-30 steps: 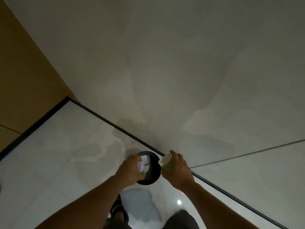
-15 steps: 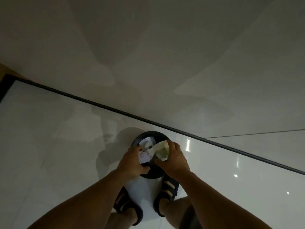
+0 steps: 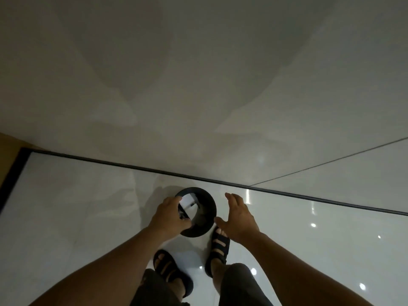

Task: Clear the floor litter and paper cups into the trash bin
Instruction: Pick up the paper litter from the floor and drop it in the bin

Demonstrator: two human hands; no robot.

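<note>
Trash bin (image 3: 208,198), black and round, stands on the glossy white floor (image 3: 84,208) close to the dark strip along the foot of the wall. The left hand (image 3: 169,215) is over its left rim, fingers curled round crumpled white paper (image 3: 187,205) held above the opening. The right hand (image 3: 239,218) is just right of the bin, fingers straight and spread, holding nothing. Two feet in dark sandals (image 3: 218,246) stand just behind the bin.

Dim light, wide-angle bend

Small glare spots glint on the glossy floor (image 3: 331,250) at my right; soft shadows mottle the wall (image 3: 198,74); edges curve.
</note>
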